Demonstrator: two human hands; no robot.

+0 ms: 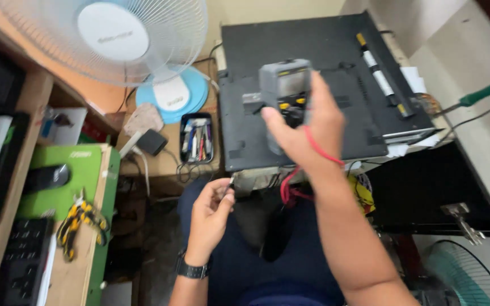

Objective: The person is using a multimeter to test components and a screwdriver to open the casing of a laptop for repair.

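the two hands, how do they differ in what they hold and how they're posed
The right hand is raised over the black panel, gripping a grey multimeter; the left hand sits lower, over the lap, pinching a small probe tip. The left hand's wrist wears a dark watch; the right hand's has a red lead across it. Both are bare.

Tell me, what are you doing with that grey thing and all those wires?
A person sits at a cluttered bench. The right hand holds a grey meter up over a flat black device, with a red wire running across the wrist. The left hand pinches a small probe tip between its fingers, lower down near the lap. A white fan stands to the left, beside a tray of pens, and yellow pliers lie on a green box.
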